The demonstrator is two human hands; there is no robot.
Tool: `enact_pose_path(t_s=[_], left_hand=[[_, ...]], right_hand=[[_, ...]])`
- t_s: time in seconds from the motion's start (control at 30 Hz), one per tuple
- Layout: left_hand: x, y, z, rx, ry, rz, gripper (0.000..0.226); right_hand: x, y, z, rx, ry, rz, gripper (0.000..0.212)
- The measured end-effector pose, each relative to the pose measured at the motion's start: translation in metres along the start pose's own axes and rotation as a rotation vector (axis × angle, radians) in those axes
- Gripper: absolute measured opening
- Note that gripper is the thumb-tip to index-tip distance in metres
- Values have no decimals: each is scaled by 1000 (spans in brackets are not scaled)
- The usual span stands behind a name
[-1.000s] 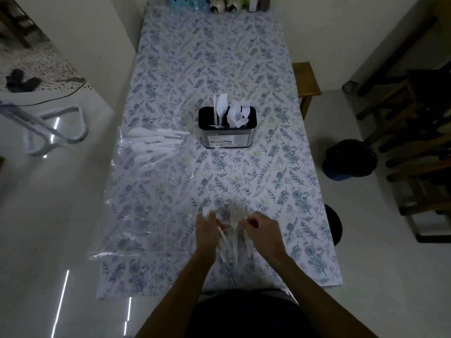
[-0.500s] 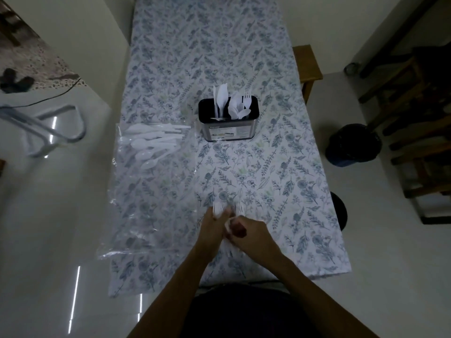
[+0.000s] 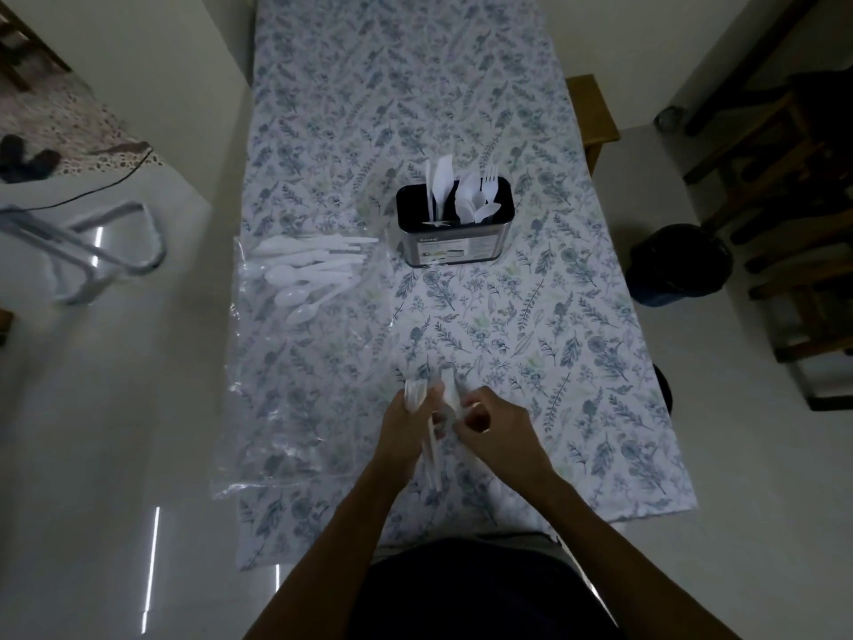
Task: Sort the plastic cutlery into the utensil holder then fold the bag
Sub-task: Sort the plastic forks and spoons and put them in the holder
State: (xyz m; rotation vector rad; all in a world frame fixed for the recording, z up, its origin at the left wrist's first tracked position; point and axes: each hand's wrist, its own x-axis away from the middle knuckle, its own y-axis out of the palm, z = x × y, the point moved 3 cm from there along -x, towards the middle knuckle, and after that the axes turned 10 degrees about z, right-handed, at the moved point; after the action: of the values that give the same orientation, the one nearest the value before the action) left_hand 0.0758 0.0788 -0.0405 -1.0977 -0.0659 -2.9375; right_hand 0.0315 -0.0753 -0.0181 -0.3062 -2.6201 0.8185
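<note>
A black utensil holder (image 3: 454,240) stands mid-table with white knives, spoons and a fork sticking up out of it. Left of it lies a clear plastic bag (image 3: 295,385), flat, with several white spoons (image 3: 307,279) on its far end. Near the table's front edge my left hand (image 3: 406,431) grips a bundle of white plastic cutlery (image 3: 434,450), handles pointing toward me. My right hand (image 3: 494,431) is closed on the same bundle from the right, fingertips at the utensil heads. Which pieces are in the bundle is too blurred to tell.
The table (image 3: 577,371) wears a blue floral cloth. A wooden bench (image 3: 593,108) stands at its right side, a dark bin (image 3: 678,265) and wooden chairs (image 3: 803,187) further right. A metal frame (image 3: 87,247) lies on the floor left.
Both hands have drawn closer together on the cutlery bundle and lifted its heads off the cloth. The camera has tilted down slightly, so the table shifted up in view.
</note>
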Motion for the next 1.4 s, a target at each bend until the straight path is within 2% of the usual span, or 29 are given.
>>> enact_pose_path(t_s=[0.07, 0.23, 0.3, 0.37, 0.43, 0.47, 0.57, 0.63, 0.7, 0.77, 0.83, 0.9, 1.0, 1.13, 1.2, 1.27, 1.4], left_hand=[[1, 8, 0, -24, 35, -75, 30], [-1, 11, -3, -177, 100, -14, 45], [1, 9, -3, -219, 105, -24, 44], [6, 13, -3, -269, 62, -85, 34], [12, 23, -2, -323, 35, -220, 33], [14, 30, 1, -345, 30, -291, 37], [15, 48, 11, -412, 57, -403, 49], [16, 61, 21, -432, 83, -435, 55], [18, 75, 33, -434, 111, -431, 57], [19, 84, 41, -491, 127, -400, 49], [18, 89, 44, -683, 224, -341, 30], [18, 94, 41, -824, 358, -256, 37], [20, 105, 29, -761, 452, -181, 38], [21, 121, 24, -808, 466, -163, 44], [25, 132, 45, -804, 540, -234, 34], [15, 144, 83, -833, 706, -265, 21], [-25, 159, 190, -926, 1054, -124, 25]], right_hand=[[9, 7, -19, 8, -74, -37, 18], [15, 6, -25, 27, -103, -79, 15], [12, -11, -17, -68, -22, -33, 12], [6, -29, -10, -213, 132, -20, 18], [1, -38, -8, -338, 236, -157, 29], [-1, -42, -8, -354, 231, -230, 30], [-6, -57, -11, -373, 151, -341, 19], [-12, -69, -11, -386, 110, -299, 13], [-20, -80, -8, -322, 39, -175, 10], [-30, -97, -5, -277, -2, -27, 13], [-38, -116, -5, -286, -25, 55, 12], [-43, -128, -5, -332, -18, -23, 10], [-43, -128, -3, -336, -36, -235, 15], [-53, -140, 4, -278, -43, -255, 15], [-71, -156, -8, -220, -74, -244, 27], [-100, -179, -35, -131, -170, -210, 41], [-171, -226, -115, 81, -468, -133, 33]])
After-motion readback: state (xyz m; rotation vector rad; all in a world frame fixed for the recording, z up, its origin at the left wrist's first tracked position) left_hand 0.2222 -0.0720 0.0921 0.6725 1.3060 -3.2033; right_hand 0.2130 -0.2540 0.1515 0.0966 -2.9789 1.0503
